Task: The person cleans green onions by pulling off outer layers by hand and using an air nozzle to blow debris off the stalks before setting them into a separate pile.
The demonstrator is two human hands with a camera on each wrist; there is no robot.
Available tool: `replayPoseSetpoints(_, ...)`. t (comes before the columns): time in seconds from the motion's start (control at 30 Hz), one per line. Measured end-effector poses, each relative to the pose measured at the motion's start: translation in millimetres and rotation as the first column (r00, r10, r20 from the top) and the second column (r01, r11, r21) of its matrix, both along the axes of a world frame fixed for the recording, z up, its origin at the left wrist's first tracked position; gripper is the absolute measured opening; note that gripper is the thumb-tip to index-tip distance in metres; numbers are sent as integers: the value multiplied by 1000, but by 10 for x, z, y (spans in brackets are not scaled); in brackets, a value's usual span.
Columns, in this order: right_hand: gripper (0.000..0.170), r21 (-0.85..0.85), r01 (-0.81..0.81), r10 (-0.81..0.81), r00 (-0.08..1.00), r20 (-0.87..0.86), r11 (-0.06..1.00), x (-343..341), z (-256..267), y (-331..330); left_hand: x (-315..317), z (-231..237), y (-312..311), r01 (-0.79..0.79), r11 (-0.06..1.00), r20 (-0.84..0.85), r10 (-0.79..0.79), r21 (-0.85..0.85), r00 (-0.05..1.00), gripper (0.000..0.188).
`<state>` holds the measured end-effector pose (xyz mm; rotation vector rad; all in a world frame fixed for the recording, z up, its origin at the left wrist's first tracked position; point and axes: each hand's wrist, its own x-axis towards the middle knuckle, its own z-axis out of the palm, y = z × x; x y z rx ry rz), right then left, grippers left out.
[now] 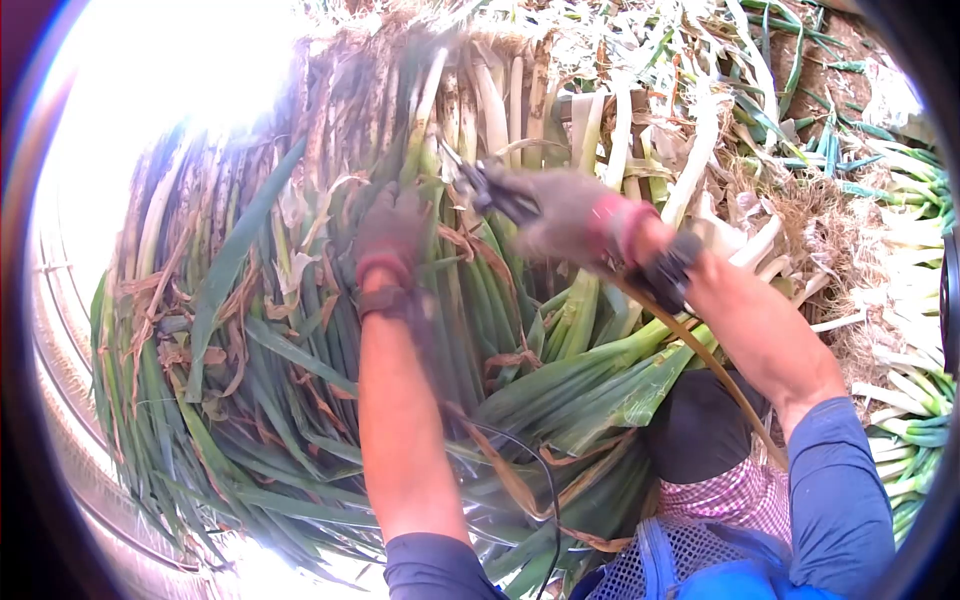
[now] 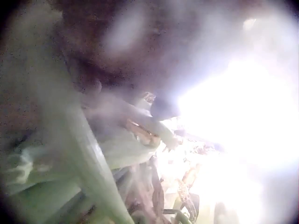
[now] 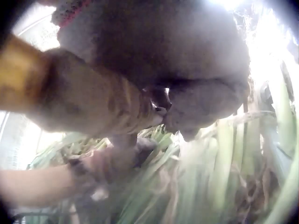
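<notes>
My gloved right hand (image 1: 575, 215) grips a dark air blow gun (image 1: 500, 195) with a thin metal nozzle pointing up and left. A yellow hose (image 1: 715, 360) trails from it under the forearm. Close to the nozzle, my gloved left hand (image 1: 392, 235) holds a leek (image 1: 425, 105) whose pale shank stands above the fingers. Under both hands spreads a thick pile of leeks (image 1: 270, 370) with long green leaves and soil-marked shanks. The left wrist view is blurred and glaring, with a green stalk (image 2: 86, 144) across it. In the right wrist view the glove (image 3: 154, 46) hides most of the gun.
Cleaner leeks (image 1: 910, 400) lie along the right edge. Roots and dry peelings (image 1: 790, 220) are heaped between them and the pile. A black cable (image 1: 545, 470) hangs near the left forearm. Broad leaves (image 1: 600, 390) reach over toward the person's knee (image 1: 700, 425). Strong glare covers the upper left.
</notes>
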<state>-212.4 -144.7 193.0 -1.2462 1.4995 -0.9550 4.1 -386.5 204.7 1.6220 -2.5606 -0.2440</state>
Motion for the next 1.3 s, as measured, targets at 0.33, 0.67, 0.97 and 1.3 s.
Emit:
replayPoseSetpoints(0.33, 101, -155, -14, 3, 998, -69, 988, 128, -617, 1581, -154, 141, 533, 51, 995, 55, -46, -92, 997, 56)
replayPoseSetpoints(0.67, 94, -77, 102, -100, 994, 31, 992, -7, -652, 2062, -115, -2, 1040, 335, 858, 242, -255, -390, 936, 28)
replayPoseSetpoints(0.97, 80, -90, 70, -64, 995, 73, 993, 167, -1091, 1940, -465, 549, 2950, 711, 648, -22, -743, -273, 669, 14)
replayPoseSetpoints(1.3, 96, -14, 350, -346, 931, 115, 937, -310, -797, 2119, -898, 376, 1979, 124, 888, -186, -45, 442, 982, 34)
